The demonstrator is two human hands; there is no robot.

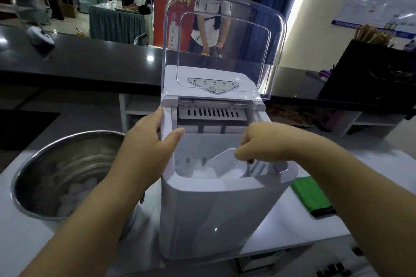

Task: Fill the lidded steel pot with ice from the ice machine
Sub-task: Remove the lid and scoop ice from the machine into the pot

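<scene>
The white ice machine point(225, 209) stands with its clear lid point(225, 40) raised. Just left of it sits the steel pot point(45, 177), uncovered, holding some ice. The left hand point(148, 139) clasps the machine's left rim, while the right hand point(258, 141), inside the bin, pinches a white scoop point(227, 162).

A white tabletop point(304, 227) holds three things. The white ice machine point(216, 216) stands in the middle. The steel pot point(65, 173) sits left of it. A green cloth point(311, 195) lies on the right.

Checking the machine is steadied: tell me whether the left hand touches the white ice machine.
Touching. The head view shows the left hand gripping the white ice machine's upper left rim, thumb hooked inside.
</scene>
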